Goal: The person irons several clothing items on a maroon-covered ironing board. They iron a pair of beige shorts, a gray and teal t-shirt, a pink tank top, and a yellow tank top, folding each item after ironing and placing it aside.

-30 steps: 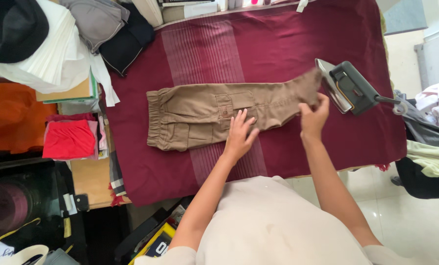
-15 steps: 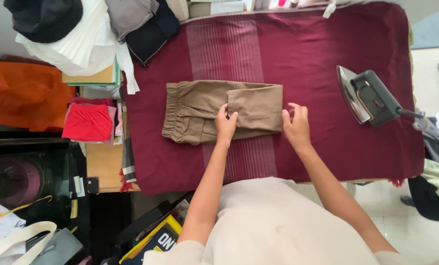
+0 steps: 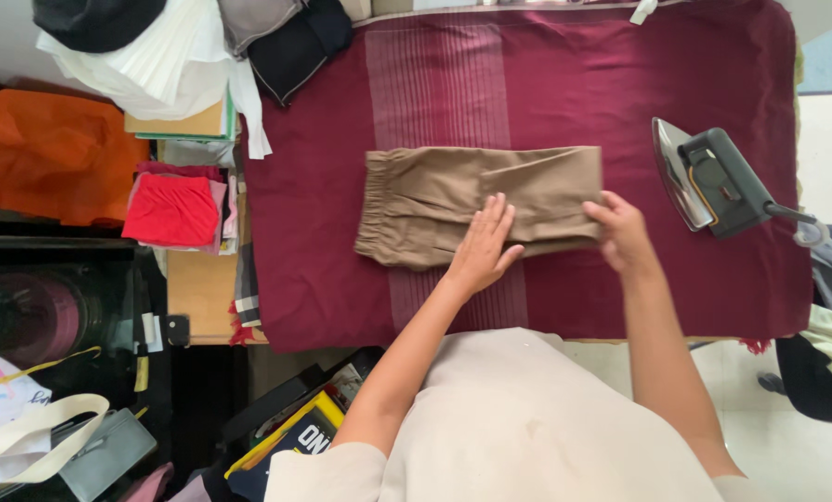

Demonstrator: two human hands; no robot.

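Left hand [image 3: 484, 253] lies flat, fingers spread, on the folded khaki trousers [image 3: 434, 200] at frame centre, pinning the fold, I'd say; right hand [image 3: 623, 232] curls at their right edge, fingertips on the cloth, thumb hidden, so I can't tell if it pinches; trousers lie on the maroon ironing cloth [image 3: 564, 74]; iron [image 3: 713, 181] is parked on its side at right, soleplate off the fabric.

Bright, even daylight, soft shadows, sharp focus throughout.
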